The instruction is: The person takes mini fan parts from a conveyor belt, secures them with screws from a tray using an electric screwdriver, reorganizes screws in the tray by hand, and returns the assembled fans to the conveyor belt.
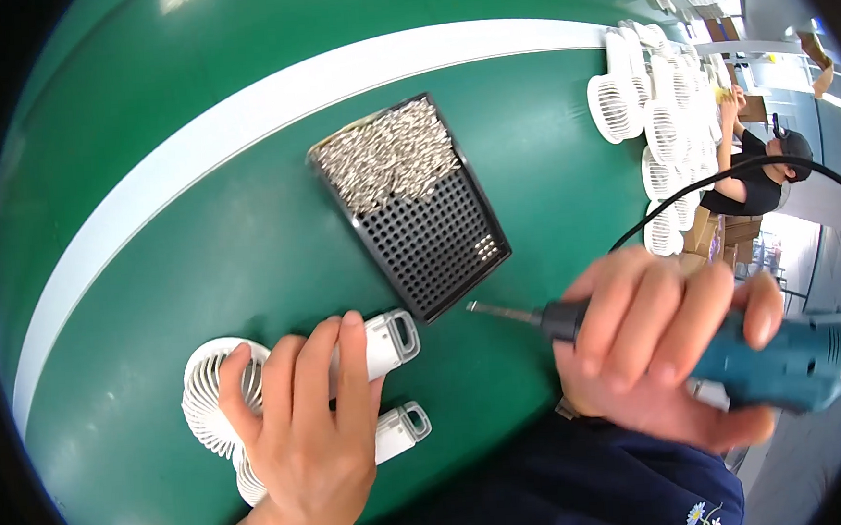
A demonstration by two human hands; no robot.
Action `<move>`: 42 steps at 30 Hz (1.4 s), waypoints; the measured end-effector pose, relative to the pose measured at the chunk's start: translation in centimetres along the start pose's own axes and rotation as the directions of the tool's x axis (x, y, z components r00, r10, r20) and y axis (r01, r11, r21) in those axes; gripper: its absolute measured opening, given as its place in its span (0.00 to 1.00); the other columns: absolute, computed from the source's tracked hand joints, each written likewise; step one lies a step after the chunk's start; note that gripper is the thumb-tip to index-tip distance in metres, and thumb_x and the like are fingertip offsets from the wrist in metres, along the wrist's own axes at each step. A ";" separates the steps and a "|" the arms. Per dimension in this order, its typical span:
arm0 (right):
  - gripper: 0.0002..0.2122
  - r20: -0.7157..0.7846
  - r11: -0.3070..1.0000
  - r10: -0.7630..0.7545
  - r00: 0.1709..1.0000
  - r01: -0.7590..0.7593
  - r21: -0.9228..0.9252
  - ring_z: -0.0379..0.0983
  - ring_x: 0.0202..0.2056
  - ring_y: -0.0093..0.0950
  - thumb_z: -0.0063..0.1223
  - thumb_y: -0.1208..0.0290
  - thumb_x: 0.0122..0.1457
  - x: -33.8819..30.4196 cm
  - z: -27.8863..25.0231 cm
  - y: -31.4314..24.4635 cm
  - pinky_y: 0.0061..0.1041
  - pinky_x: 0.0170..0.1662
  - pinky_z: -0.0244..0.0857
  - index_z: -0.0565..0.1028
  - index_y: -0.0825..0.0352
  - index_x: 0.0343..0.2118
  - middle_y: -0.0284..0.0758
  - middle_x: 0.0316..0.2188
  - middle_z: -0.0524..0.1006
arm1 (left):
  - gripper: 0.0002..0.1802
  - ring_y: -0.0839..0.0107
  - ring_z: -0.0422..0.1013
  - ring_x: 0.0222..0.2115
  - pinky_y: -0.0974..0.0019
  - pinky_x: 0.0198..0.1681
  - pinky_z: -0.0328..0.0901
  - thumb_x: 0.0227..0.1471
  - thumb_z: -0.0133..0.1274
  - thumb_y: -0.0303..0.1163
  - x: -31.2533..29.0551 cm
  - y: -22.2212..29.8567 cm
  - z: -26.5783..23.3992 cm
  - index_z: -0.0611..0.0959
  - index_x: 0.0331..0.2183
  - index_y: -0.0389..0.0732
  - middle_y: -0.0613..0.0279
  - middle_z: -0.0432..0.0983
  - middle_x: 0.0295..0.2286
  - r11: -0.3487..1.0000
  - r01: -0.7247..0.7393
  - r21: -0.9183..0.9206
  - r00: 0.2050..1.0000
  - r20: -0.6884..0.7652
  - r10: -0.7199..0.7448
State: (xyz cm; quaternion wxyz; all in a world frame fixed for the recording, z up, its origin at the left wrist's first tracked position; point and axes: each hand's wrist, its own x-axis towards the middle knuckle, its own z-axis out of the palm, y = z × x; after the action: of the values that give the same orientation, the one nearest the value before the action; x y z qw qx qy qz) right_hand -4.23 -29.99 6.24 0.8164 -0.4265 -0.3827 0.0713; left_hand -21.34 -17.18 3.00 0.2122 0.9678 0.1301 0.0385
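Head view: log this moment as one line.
Left hand: over white fan | Right hand: gripping blue power screwdriver | Black tray: on green table | Small metal pieces: heaped at tray's far end

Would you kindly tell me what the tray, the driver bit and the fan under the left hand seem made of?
Tray: probably black moulded plastic, semi-matte, with a regular hole grid.
Driver bit: likely steel, given its grey metallic shine.
Fan: apparently smooth white plastic, judging by its thin, even ribs.
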 end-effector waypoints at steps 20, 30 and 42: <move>0.30 0.418 0.995 -0.090 0.904 0.058 0.087 0.71 0.21 0.30 0.61 0.51 0.62 -4.7 2.3 2.8 0.29 0.24 0.69 0.62 0.62 0.59 0.38 0.30 0.74 | 0.17 0.66 0.71 0.39 0.48 0.56 0.60 0.47 0.56 0.26 -0.8 -1.3 2.2 0.84 0.42 0.35 0.63 0.76 0.37 0.999 -0.022 0.040 0.984 -0.178 0.029; 0.29 0.584 0.997 0.062 0.809 -0.079 0.004 0.70 0.20 0.28 0.62 0.53 0.63 -2.2 2.1 1.4 0.28 0.24 0.67 0.62 0.62 0.59 0.36 0.29 0.74 | 0.17 0.67 0.71 0.39 0.48 0.55 0.61 0.47 0.57 0.27 -0.5 -1.0 1.7 0.84 0.42 0.36 0.63 0.76 0.37 0.999 -0.027 0.047 0.983 -0.180 0.035; 0.31 0.157 0.999 -0.034 0.987 0.031 0.019 0.70 0.21 0.28 0.51 0.36 0.62 -1.8 -4.2 2.1 0.30 0.25 0.67 0.60 0.57 0.56 0.36 0.29 0.70 | 0.31 0.63 0.71 0.44 0.43 0.58 0.59 0.38 0.68 0.30 -0.1 -0.7 2.0 0.82 0.48 0.36 0.61 0.75 0.43 0.986 0.090 0.141 0.981 -0.184 -0.063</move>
State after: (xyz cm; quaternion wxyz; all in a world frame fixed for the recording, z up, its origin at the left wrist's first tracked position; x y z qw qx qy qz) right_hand -2.10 -32.15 2.18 0.7883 -0.4065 -0.4522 0.0946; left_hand -21.35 -17.40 0.88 0.1282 0.9678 0.1883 0.1074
